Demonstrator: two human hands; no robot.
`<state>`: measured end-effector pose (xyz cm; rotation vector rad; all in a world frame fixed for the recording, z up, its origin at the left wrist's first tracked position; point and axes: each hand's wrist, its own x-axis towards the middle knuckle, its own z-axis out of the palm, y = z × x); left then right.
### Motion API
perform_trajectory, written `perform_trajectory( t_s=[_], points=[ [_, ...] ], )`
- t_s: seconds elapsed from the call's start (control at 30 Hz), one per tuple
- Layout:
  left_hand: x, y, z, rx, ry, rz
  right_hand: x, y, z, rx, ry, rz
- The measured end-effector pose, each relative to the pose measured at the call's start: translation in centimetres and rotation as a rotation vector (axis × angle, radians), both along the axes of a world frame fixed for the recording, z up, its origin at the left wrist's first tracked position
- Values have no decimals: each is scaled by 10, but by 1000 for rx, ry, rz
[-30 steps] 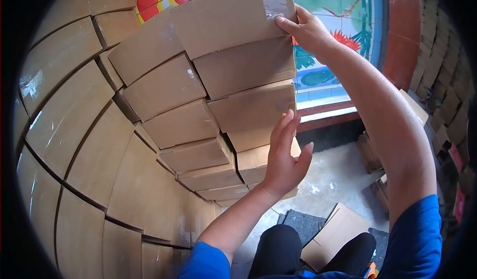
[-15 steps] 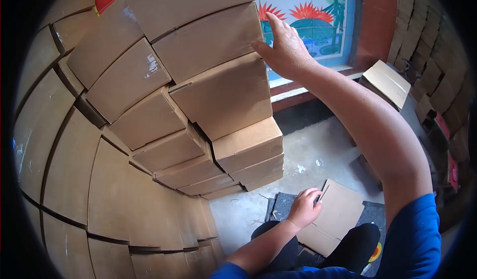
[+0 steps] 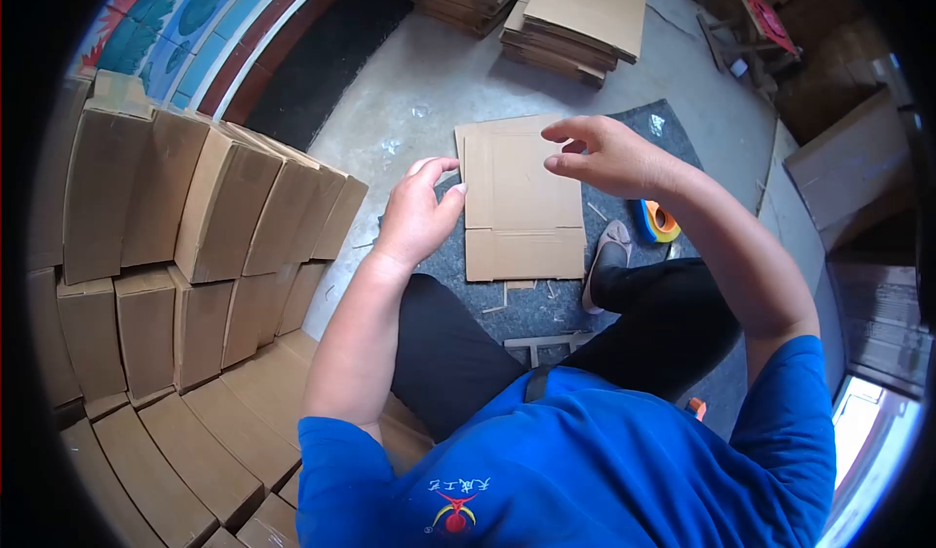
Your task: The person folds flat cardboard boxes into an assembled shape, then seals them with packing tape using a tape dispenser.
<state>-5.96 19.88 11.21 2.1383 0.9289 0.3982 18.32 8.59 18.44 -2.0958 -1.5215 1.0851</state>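
A flattened brown cardboard box (image 3: 524,192) lies on the dark mat between my legs, its flaps and crease lines showing. At its left edge is my left hand (image 3: 419,212), thumb and fingers apart, fingertips right beside the cardboard. My right hand (image 3: 612,158) hovers over the box's upper right part, open, with the fingers curved and a gap between thumb and forefinger. Neither hand has anything in its grasp.
Stacked closed cartons (image 3: 224,202) wall in the left side. A pile of flat cardboard (image 3: 585,12) stands ahead on the concrete floor. Near my foot lies a roll of orange and yellow tape (image 3: 663,218) on the dark mat (image 3: 643,124). A small orange object (image 3: 695,409) lies by my right leg.
My view has swung from the carton stack down to the mat. My right hand has come from beside the stacked cartons to over the flattened box. My left hand remains by its edge.
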Motion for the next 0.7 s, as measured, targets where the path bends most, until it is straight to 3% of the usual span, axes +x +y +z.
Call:
perform_trajectory(
  t_s=[0.07, 0.13, 0.2, 0.23, 0.33, 0.4, 0.43, 0.47, 0.5, 0.6, 0.7],
  points=[
    [10, 18, 12, 69, 360, -458, 18, -38, -1, -38, 8, -38],
    [44, 32, 28, -142, 699, -657, 30, -68, -6, -12, 18, -26],
    [75, 50, -9, -279, 610, -458, 33, -83, -1, 20, -148, 97],
    [85, 53, -40, -287, 394, -295, 35, -89, 2, 52, -253, 184],
    [97, 42, -182, -179, -106, 241, 46, -93, 2, 113, -246, 208],
    [76, 14, -276, -332, 243, 455, 56, -93, 0, 158, -239, 179],
    [71, -9, -270, -499, 470, 481, 60, -92, 0, 130, -302, 190],
    [55, -22, -307, -573, 577, 614, 63, -91, -1, 103, -367, 205],
    [44, -36, -320, -500, 729, 624, 68, -92, -3, 142, -343, 230],
    [11, -63, -361, -438, 774, 659, 82, -88, -6, 90, -271, 272],
    [-1, -67, -371, -789, 632, 557, 92, -84, -8, 79, -252, 292]
  ],
)
